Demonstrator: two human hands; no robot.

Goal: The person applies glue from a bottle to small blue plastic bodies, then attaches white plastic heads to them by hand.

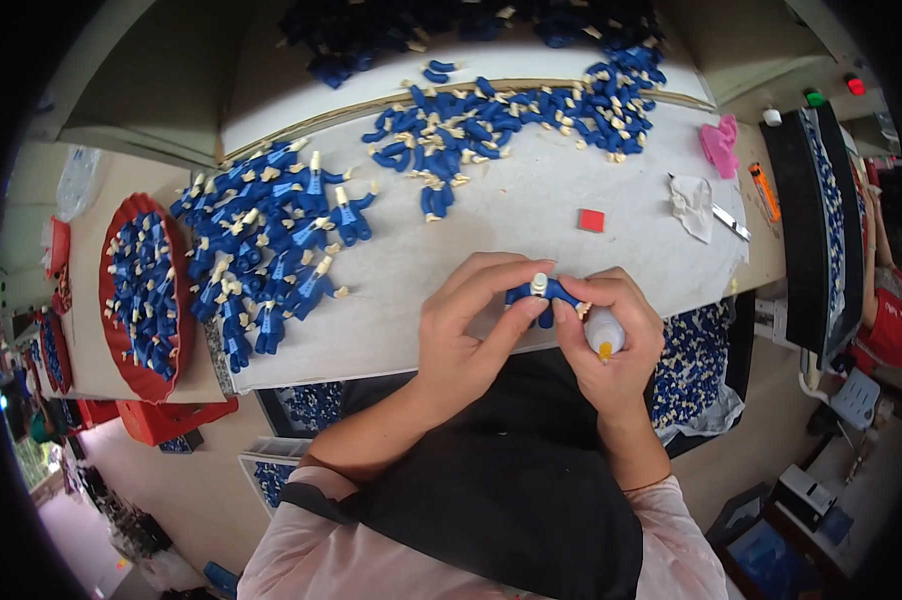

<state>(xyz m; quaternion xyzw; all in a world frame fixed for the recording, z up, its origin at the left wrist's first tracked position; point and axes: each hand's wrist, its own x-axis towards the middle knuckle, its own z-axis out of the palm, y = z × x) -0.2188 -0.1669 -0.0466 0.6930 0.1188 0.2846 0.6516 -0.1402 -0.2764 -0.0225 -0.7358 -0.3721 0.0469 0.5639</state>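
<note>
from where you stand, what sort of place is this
Probably a figurine assembly workshop: blue figurine parts lie heaped on the worktable, a red scalloped basin holds more, and another person in red is at the right.

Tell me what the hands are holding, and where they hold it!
The left hand and right hand pinch a blue figure piece at its sides; the right also holds a white bottle by its body.

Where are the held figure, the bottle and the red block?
Held figure (555, 289): head view, on its blue upper part.
Bottle (604, 328): head view, on its whitish body.
Red block (591, 220): head view, middle of its upper face.
</note>
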